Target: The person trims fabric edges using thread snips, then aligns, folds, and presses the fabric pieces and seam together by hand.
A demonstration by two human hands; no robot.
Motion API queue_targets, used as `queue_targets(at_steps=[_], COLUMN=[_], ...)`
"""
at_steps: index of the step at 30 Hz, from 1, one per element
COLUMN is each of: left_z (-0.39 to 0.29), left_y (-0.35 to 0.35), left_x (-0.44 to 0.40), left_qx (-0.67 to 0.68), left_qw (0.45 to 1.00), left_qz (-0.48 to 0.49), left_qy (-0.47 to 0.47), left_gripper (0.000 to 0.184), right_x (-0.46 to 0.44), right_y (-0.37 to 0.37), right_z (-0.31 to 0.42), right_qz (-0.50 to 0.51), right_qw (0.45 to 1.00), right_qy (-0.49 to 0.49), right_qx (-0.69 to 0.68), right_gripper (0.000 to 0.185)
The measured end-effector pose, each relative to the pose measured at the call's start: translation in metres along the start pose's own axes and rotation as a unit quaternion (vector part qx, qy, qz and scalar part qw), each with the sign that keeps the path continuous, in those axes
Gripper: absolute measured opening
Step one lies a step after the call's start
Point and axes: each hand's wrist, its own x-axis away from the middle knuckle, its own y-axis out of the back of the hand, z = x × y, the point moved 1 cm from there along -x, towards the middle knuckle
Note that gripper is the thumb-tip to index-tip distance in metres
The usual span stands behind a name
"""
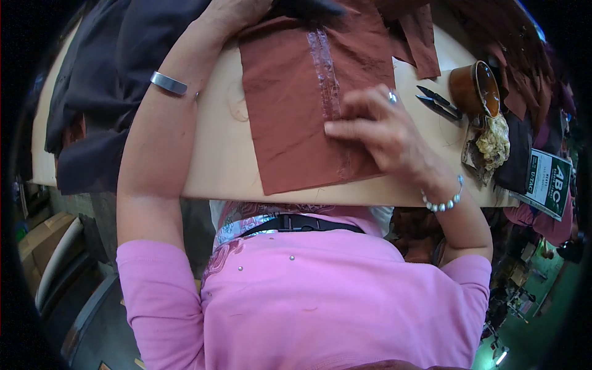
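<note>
A piece of reddish-brown fabric [277,123] lies on the pale tabletop, its front edge close to the table's edge. A shiny, wet-looking, glue-like strip [319,55] runs down it. My right hand [388,129] is over the strip's lower part, thumb and index finger apart, fingertips at the fabric and slightly blurred. It holds nothing that I can see. My left hand [240,11] reaches to the far side of the fabric, cut off by the top of the view. Its fingers are hidden, beside a dark object [308,7] I cannot make out.
Black thread snips [439,103] lie to the right, beside a brown pot [465,86]. Near it is a crumpled yellowish lump [493,142]. A green-and-white ABC box [547,182] sits at the table's right edge. Dark fabric [98,92] is piled on the left, brown fabric [512,55] at right.
</note>
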Motion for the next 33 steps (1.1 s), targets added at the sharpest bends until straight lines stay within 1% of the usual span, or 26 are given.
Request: queue_targets(at_steps=[3,7,8,11,12,15,16,19,21,22,25,26,29,30,33], left_z=[0.003,0.002,0.002,0.0,0.001,0.001,-0.002,-0.001,-0.001,-0.003,-0.003,-0.001,0.0,0.0,0.0], left_y=[-0.002,-0.003,-0.003,-0.001,-0.002,-0.001,0.002,0.0,0.001,0.002,0.001,0.0,-0.002,-0.002,-0.002], left_x=[0.001,0.002,0.002,0.002,0.002,0.001,0.0,0.001,0.001,0.0,0.0,0.0,0.001,0.001,0.001], left_qx=[-0.006,-0.011,-0.015,-0.008,-0.003,-0.004,-0.002,-0.007,-0.001,0.001,0.002,-0.001,-0.005,-0.006,-0.013], left_qw=[1.0,1.0,1.0,1.0,1.0,1.0,1.0,1.0,1.0,1.0,1.0,1.0,1.0,1.0,1.0], left_qz=[0.002,0.006,0.008,0.004,0.001,-0.002,-0.003,0.008,0.005,0.0,-0.003,-0.002,0.003,0.005,-0.006], left_qy=[-0.003,0.005,0.007,0.006,0.004,-0.004,-0.01,0.012,0.015,0.013,0.013,0.012,0.013,0.012,0.003], left_gripper=[0.009,0.009,0.009,0.01,0.01,0.01,0.009,0.008,0.008,0.007,0.007,0.007,0.008,0.009,0.009], right_x=[0.024,0.029,0.026,0.021,0.021,0.015,0.011,-0.019,-0.041,-0.048,-0.049,-0.043,-0.022,-0.021,-0.037], right_y=[0.004,0.006,0.006,0.0,-0.005,0.01,0.01,0.01,0.008,0.009,0.002,0.002,0.001,0.005,0.013], right_z=[0.025,0.034,0.03,0.03,0.029,0.03,0.023,0.002,-0.013,-0.017,-0.021,-0.012,0.008,0.01,-0.005], right_qz=[0.031,0.067,0.048,-0.013,-0.005,0.09,0.083,-0.051,-0.059,-0.063,-0.066,-0.044,-0.023,-0.007,-0.031], right_qw=[0.995,0.994,0.987,0.992,0.999,0.993,0.989,0.991,0.995,0.989,0.95,0.938,0.941,0.959,0.977], right_qy=[0.078,0.07,0.024,-0.077,-0.032,-0.009,-0.01,-0.082,-0.069,-0.061,0.049,0.058,0.1,0.096,0.041], right_qx=[0.057,-0.045,-0.15,-0.1,0.014,-0.082,-0.12,-0.093,0.046,0.115,0.302,0.337,0.324,0.265,0.207], right_gripper=[0.029,0.029,0.029,0.023,0.022,0.029,0.032,0.031,0.03,0.029,0.027,0.023,0.02,0.017,0.019])
